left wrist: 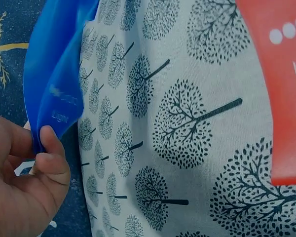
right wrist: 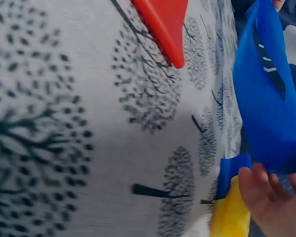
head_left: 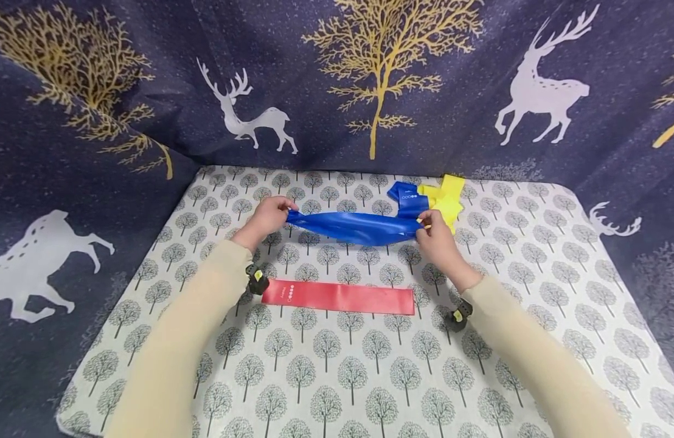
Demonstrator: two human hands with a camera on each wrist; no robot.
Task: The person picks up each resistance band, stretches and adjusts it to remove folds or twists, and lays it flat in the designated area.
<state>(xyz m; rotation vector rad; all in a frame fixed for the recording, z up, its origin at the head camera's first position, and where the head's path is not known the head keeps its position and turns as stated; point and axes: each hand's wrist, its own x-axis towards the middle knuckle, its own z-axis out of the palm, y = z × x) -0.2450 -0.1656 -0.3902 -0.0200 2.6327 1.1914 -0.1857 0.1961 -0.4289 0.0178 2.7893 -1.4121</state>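
Observation:
A blue resistance band (head_left: pixel 353 229) is stretched sideways between my two hands, its middle sagging a little above the table. My left hand (head_left: pixel 269 218) pinches the left end between thumb and fingers; that end is bunched narrow, and pale print shows on the band (left wrist: pixel 59 74) in the left wrist view. At the other end, my right hand (head_left: pixel 438 241) holds the band by its edge, where it spreads wider. Nearer to me, a red resistance band (head_left: pixel 342 298) lies flat on the table with white print at its left end.
Behind my right hand, a second blue band (head_left: pixel 409 201) and a crumpled yellow band (head_left: pixel 449 196) lie together at the table's back. The tree-patterned cloth (head_left: pixel 326 377) covers the tabletop. A dark curtain (head_left: pixel 337 134) with deer and trees hangs along the back and sides.

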